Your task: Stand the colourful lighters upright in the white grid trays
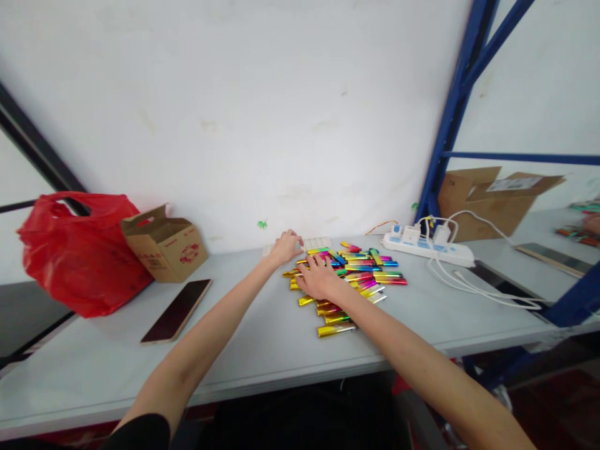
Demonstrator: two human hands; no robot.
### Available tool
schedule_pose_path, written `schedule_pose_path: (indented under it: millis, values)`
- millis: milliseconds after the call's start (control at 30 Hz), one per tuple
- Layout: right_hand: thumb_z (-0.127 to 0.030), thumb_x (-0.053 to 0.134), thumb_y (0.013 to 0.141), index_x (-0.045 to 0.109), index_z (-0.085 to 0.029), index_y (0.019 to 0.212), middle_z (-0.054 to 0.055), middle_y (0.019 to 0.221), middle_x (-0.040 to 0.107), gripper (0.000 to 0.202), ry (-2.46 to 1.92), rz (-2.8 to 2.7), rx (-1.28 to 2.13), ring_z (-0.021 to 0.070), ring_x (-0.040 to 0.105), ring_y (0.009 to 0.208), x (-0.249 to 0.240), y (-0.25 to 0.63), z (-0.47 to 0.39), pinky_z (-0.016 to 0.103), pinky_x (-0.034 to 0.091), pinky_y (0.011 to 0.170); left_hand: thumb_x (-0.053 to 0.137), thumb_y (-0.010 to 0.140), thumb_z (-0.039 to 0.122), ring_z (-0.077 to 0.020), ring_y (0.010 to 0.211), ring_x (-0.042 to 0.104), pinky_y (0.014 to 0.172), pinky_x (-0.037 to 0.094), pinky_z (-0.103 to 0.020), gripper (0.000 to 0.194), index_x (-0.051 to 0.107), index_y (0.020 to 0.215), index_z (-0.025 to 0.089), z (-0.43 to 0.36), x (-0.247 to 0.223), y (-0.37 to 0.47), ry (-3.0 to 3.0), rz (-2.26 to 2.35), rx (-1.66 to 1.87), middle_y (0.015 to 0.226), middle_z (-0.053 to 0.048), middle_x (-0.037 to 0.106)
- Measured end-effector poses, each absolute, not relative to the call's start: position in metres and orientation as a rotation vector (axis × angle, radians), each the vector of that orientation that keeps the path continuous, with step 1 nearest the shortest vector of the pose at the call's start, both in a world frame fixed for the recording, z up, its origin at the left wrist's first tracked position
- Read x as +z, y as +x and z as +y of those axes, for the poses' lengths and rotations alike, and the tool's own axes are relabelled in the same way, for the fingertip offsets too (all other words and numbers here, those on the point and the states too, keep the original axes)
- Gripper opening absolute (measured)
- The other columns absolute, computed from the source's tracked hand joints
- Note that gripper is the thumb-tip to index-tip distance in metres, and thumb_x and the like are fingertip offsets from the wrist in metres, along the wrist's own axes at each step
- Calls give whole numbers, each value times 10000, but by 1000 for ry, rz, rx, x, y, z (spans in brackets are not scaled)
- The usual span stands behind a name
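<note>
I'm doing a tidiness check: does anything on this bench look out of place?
Mostly the white cables, which trail loosely from the power strip toward a dark device at the right. The shiny multicoloured pieces under the right hand also lie heaped at mixed angles. I see no spill.

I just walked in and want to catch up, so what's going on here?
A person is handling a loose heap of shiny multicoloured sticks on the grey table. The right hand is on the left part of the heap. The left hand is at the pale tray near the wall; whether either hand grips a stick is unclear. A phone and a red bag are off to the left.
</note>
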State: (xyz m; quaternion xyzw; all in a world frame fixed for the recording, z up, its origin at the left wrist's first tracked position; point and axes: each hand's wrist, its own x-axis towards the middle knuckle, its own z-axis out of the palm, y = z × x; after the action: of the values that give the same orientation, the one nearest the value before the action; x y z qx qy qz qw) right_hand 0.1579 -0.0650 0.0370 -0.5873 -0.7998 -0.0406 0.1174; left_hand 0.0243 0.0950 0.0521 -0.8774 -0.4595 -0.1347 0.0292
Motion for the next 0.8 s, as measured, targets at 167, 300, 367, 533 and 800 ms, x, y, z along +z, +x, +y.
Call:
schedule_pose_path:
  millis: [167, 300, 367, 533, 800]
  values:
    - [-428, 371, 1081, 582, -167, 1435, 225, 1546, 493, 488, -1717, -2358, -99, 390, 422, 1442, 39, 159, -66, 642, 295, 1177, 718, 915, 265, -337, 1225, 563, 1040, 491, -489, 75, 763, 942, 212, 99, 43, 36, -2742, -1408, -462, 1251, -119, 603]
    - [-465, 377, 1088, 585, -166, 1430, 232, 1526, 509, 500, -1713, -2359, -65, 392, 435, 1436, 41, 160, -67, 640, 306, 1169, 678, 909, 211, -317, 1192, 593, 1054, 499, -463, 88, 763, 903, 190, 101, 46, 37, -2772, -1376, -550, 1209, -124, 637]
    - [-523, 359, 1090, 587, -178, 1428, 222, 1518, 517, 533, -1707, -2355, -60, 396, 443, 1430, 42, 161, -68, 640, 310, 1167, 648, 919, 212, -288, 1193, 602, 1095, 482, -431, 120, 763, 941, 187, 99, 55, 33, -2789, -1330, -623, 1209, -117, 645]
    - [-589, 292, 1094, 590, -216, 1417, 189, 1488, 541, 576, -1657, -2330, -69, 361, 487, 1398, 47, 166, -68, 592, 349, 1152, 628, 909, 278, -276, 1181, 614, 1132, 465, -446, 156, 746, 951, 184, 74, 87, -11, -2799, -1250, -756, 1202, -118, 661]
    - [-389, 309, 1117, 677, -185, 1265, 161, 1309, 671, 446, -1731, -2289, -114, 293, 601, 1272, 65, 185, -58, 468, 405, 1114, 622, 821, 567, -270, 970, 688, 913, 584, -383, 332, 759, 777, 268, 4, 115, -146, -2955, -1393, -604, 1127, -77, 738]
